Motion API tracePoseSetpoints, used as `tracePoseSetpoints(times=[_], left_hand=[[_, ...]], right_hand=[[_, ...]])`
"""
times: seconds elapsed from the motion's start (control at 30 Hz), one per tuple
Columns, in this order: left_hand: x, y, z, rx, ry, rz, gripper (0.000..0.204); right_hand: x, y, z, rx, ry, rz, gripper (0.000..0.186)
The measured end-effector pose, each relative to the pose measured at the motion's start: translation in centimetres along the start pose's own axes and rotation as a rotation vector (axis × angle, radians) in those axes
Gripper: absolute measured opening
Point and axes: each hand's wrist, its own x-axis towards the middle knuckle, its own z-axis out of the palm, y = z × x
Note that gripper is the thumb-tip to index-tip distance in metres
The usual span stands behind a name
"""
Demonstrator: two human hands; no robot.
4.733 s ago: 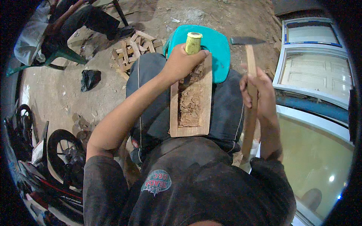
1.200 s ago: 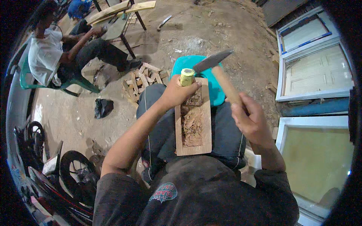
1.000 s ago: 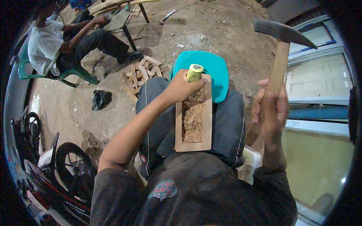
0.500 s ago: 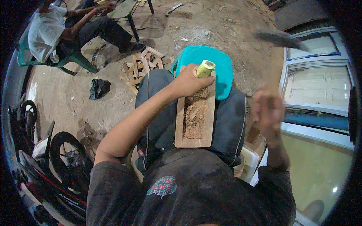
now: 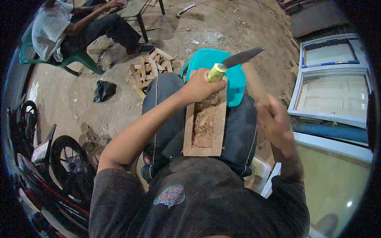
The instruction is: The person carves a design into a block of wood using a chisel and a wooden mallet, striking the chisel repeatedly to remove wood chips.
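Seen from my remote post, a rectangular block of light brown wood (image 5: 218, 131) lies lengthwise across a lap in dark grey trousers (image 5: 241, 127), its far end over a turquoise plastic stool (image 5: 203, 59). Inside the block's pale rim, a long rough hollow (image 5: 204, 123) holds torn fibres and loose chips.

The left hand (image 5: 199, 87) grips a cylindrical yellow handle (image 5: 216, 74) at the block's far end, thumb laid against the wood; I cannot make out what lies below the fist. The right hand (image 5: 277, 119) is wrapped around the pale wooden shaft (image 5: 255, 84) of a hammer, blurred in my view. Its dark, tapered head (image 5: 244, 56) is right at the top of the yellow handle; whether the two touch, I cannot tell.

I judge the block stiff and moderately light, splintery in its hollow and best held by the smooth outer edges. The hammer is probably head-heavy, so I favour a firm hold low on the shaft. The yellow handle looks rigid and calls for a grip below its exposed top.

Beyond the knees, brown wood offcuts (image 5: 151, 67) lie heaped on the dirt floor (image 5: 127, 113).
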Motion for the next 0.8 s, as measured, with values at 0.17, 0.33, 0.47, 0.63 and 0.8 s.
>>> tracePoseSetpoints(times=[0.17, 0.33, 0.47, 0.63, 0.8], left_hand=[[0.0, -0.6, 0.1, -0.023, 0.027, 0.012, 0.031], [0.0, -0.2, 0.1, -0.033, 0.0, 0.006, 0.031], [0.1, -0.3, -0.2, 0.019, -0.034, -0.021, 0.029], [0.1, -0.3, 0.0, 0.006, -0.004, -0.008, 0.03], [0.4, -0.9, 0.5, -0.032, 0.039, -0.006, 0.029]], right_hand=[[0.5, -5.4, -3.5, 0.598, 0.252, 0.057, 0.018], [0.9, -2.2, -1.6, 0.563, 0.105, -0.027, 0.025], [1.0, -2.7, -2.1, -0.019, 0.052, 0.192, 0.034], [1.5, -4.6, -4.0, 0.533, 0.216, 0.05, 0.034], [1.6, 0.5, -0.2, -0.284, 0.186, -0.086, 0.031]])
